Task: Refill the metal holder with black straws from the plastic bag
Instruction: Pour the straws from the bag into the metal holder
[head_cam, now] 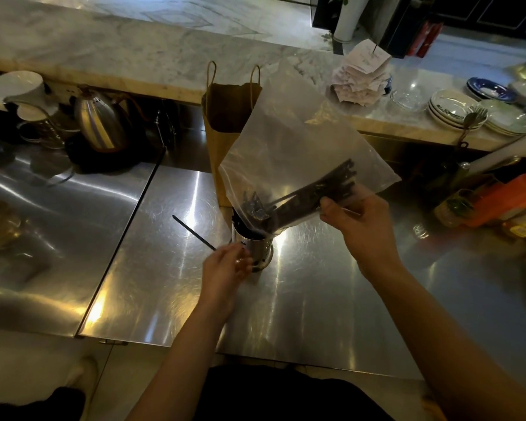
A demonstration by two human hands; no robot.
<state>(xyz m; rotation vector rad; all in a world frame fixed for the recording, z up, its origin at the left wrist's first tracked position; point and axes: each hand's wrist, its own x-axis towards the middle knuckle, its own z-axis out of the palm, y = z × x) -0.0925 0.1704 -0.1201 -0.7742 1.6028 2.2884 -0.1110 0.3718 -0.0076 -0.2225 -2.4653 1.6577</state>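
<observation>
The steel counter (301, 302) carries everything. Above it, the right hand (362, 232) pinches the clear plastic bag (292, 141), clenching a bundle of black straws (316, 192) through the film. The bag hangs tilted, its mouth down at the metal holder (255, 247) to the left of that hand. The bundle's long axis slants from the right fingers down-left into the holder's mouth. A brown paper bag (225, 117) stands beyond. The left hand (223, 268) curls round the upright holder's lower wall. A single straw (192, 230) points away up-left from its fingers; whether it is held I cannot tell.
</observation>
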